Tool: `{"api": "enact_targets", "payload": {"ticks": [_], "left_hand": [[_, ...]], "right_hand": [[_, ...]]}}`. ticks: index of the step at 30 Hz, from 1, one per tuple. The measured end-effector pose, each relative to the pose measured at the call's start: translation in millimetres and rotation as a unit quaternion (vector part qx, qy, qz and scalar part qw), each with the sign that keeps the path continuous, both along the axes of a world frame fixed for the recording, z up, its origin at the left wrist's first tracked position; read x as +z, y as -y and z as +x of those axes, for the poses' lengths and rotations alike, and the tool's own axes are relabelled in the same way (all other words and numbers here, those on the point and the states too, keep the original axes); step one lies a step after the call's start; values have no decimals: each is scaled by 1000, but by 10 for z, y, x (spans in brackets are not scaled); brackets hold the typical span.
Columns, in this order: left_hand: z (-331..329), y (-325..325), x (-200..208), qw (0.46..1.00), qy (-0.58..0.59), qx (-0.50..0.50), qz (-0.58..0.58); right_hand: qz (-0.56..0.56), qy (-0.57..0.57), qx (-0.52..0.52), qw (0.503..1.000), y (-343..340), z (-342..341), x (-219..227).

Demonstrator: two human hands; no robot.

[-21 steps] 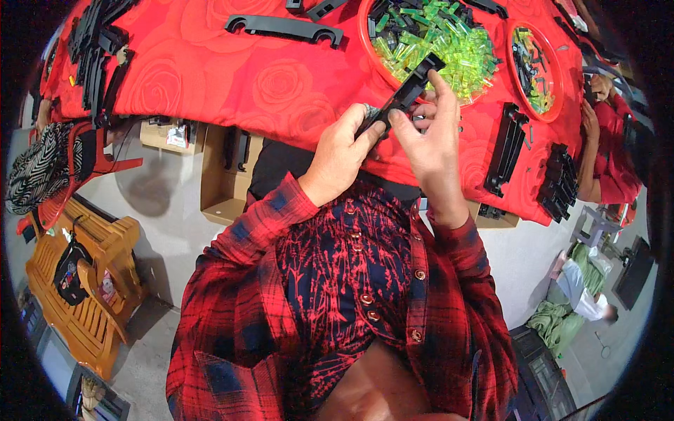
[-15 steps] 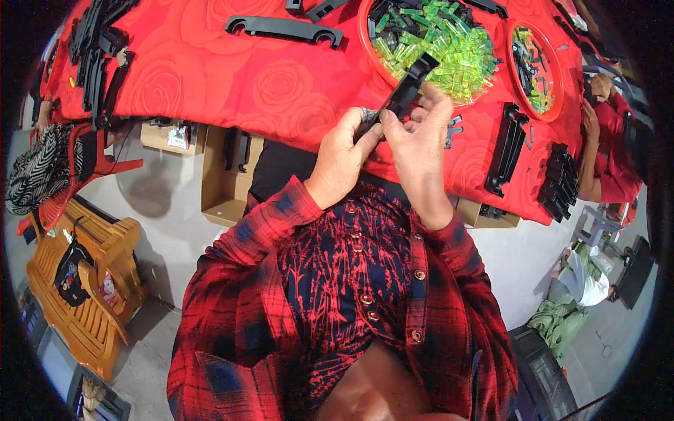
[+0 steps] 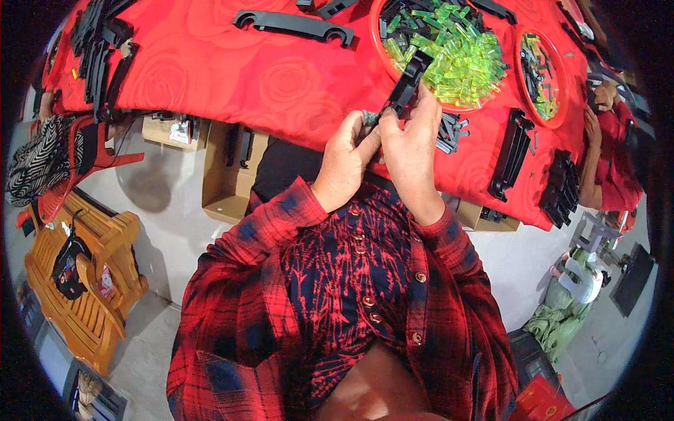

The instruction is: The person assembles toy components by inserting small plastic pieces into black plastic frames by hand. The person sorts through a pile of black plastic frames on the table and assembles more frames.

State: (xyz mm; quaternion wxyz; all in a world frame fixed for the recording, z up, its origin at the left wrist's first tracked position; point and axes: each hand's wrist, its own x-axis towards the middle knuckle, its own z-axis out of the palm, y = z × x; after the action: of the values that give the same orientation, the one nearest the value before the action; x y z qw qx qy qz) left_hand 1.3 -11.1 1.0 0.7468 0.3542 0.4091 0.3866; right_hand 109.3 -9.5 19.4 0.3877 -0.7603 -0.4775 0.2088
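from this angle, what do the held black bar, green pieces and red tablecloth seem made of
Black bar: probably moulded plastic, low sheen, with crisp recesses. Green pieces: likely plastic, glossy and translucent, with bright glints. Red tablecloth: apparently fabric, fairly matte, draping over the edge.

No legible text — no readable labels, brands, numbers, signs
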Motion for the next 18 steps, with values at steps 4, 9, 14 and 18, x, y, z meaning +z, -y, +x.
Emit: {"api": "enact_targets", "payload": {"ticks": [4,9,14,18], "left_hand": [[-22,48,-121,999,-46,8,22],[-97,74,-95,998,-46,-34,-38],[-114,77,-164,995,29,-67,-71],[-105,73,-123,997,0,-74,-32]], "right_hand": [[13,12,18,1000,-5,-31,-60],[1,-12,16,1000,9,-117,-24],[-3,-28,31,999,32,-102,-19],[21,22,30,999,60,-78,-50]]}}
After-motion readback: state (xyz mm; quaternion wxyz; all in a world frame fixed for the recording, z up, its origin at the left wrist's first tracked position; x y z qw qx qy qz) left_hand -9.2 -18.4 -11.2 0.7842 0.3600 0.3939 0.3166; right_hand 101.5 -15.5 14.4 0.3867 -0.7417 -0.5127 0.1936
